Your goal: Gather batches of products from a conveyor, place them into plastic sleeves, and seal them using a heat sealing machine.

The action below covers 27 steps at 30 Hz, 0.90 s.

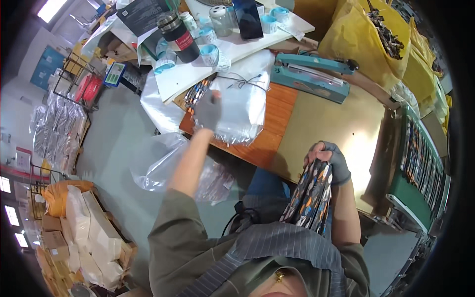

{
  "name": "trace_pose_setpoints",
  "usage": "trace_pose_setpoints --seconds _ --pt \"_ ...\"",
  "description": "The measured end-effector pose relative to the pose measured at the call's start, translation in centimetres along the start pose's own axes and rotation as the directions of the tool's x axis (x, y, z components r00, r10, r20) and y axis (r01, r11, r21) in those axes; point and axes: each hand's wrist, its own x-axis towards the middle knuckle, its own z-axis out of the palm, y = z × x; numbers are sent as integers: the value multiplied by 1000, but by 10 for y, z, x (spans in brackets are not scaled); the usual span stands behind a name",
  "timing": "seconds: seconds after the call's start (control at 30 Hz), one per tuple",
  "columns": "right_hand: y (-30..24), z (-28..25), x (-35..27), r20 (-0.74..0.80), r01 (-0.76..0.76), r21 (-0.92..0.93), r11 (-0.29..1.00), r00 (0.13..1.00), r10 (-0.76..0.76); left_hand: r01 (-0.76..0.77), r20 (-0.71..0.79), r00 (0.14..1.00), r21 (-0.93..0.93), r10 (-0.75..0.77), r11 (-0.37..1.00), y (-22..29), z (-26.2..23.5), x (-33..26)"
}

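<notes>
My right hand (pixel 329 161), in a grey fingerless glove, is closed around the upper end of a bundle of long, narrow patterned strips (pixel 309 195). They are dark with orange, white and blue marks and hang down in front of my apron. My left hand (pixel 208 110), also gloved, reaches out over the left part of the table and is smeared by motion, so its fingers are unclear. Beside it lies a pile of similar patterned strips (pixel 197 93), partly covered by the hand. A stack of clear plastic bags (pixel 242 106) lies just right of that hand.
A teal heat sealer (pixel 311 79) stands at the table's back. A green tray (pixel 413 200) of patterned strips is at the right. A white board (pixel 185 81) bears a dark flask (pixel 179 39), label rolls (pixel 210 55) and a jar (pixel 220 22). Yellow sacks (pixel 346 34) stand far right.
</notes>
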Motion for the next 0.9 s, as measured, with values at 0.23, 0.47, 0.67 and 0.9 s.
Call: trace_pose_setpoints --seconds 0.23,0.47,0.67,0.9 --pt "6 -2 3 -95 39 -8 999 995 -40 -186 187 981 810 56 556 -63 0 61" --pt "4 -1 4 -68 31 -4 1000 997 -31 -100 184 983 579 -10 809 -60 -18 45" --pt "5 7 6 -63 11 -49 999 998 -15 -73 165 986 519 -16 852 -69 -13 45" --pt "1 2 -6 -50 12 -13 1000 999 -13 -99 160 986 306 51 947 -60 -43 -11"
